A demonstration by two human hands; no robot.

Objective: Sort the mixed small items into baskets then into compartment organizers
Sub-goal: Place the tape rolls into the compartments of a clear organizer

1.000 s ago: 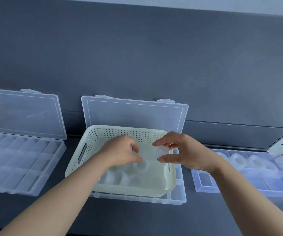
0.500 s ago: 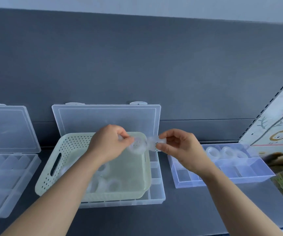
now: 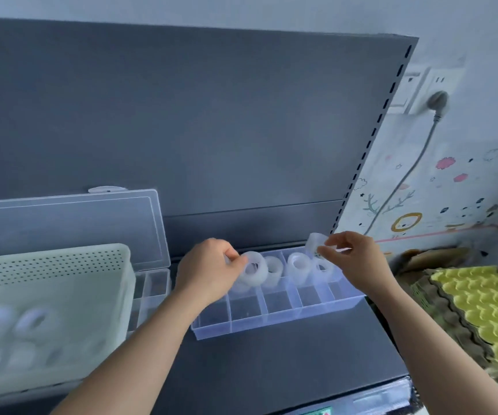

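Note:
A clear compartment organizer [image 3: 277, 317] lies on the dark shelf with several clear tape rolls [image 3: 297, 265] standing in its back row. My left hand [image 3: 208, 271] holds one tape roll [image 3: 253, 269] over the organizer's back left compartments. My right hand [image 3: 352, 256] pinches another tape roll [image 3: 315, 242] above the organizer's back right end. A pale green perforated basket [image 3: 62, 265] at the left holds more tape rolls [image 3: 32, 324], blurred.
The basket sits on another clear organizer whose open lid [image 3: 71, 223] leans against the dark back panel. Yellow and brown egg trays [image 3: 478, 310] are stacked at the right. A cable hangs from a wall socket [image 3: 436, 100] above them.
Both hands lifted tape rolls out of the basket and carried them right to the clear organizer. The view swung right with them, so the basket now lies at the left edge.

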